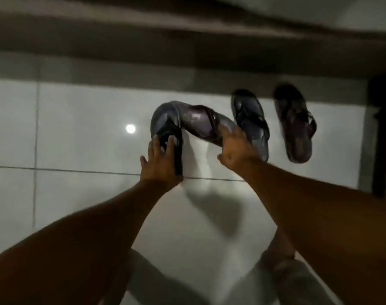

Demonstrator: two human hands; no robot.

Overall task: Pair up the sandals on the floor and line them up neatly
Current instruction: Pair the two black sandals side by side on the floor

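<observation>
Sandals, four, dark and blurred: left hand (pixel 160 160) closed on a blue-grey sandal (pixel 166 124), right hand (pixel 235 146) gripping a purplish sandal (pixel 200 123) (toes touching). Beside them on glossy tiled floor (pixel 77 119), blue sandal (pixel 250 122) and brown sandal (pixel 294 123). Open tile leftward; dark wall edge (pixel 187 53) beyond.

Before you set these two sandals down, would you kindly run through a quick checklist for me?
1. Left hand grips the left held sandal: ok.
2. Right hand grips the right held sandal: ok.
3. Held sandals match each other: cannot tell, blurred.
4. Blue sandal and brown sandal on the floor form a pair: not ok, they differ.
5. Bare floor left of the blue sandal: ok.
</observation>
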